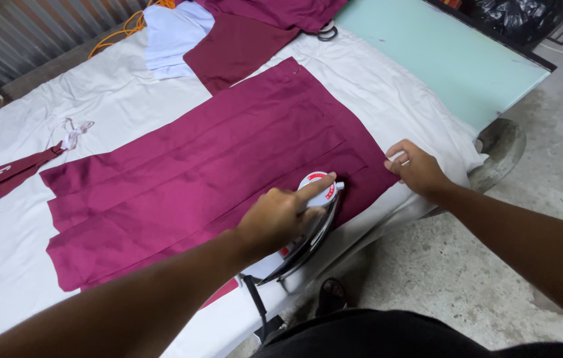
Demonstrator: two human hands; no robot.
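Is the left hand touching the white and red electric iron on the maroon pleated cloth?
Touching. The head view shows the left hand wrapped over the iron, its index finger lying along the top, with no gap visible.

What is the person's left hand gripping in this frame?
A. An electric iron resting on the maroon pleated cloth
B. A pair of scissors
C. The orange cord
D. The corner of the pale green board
A: the left hand closes its grip on the handle of the iron, which sits on the maroon pleated cloth, while the right hand pinches the cloth's edge.
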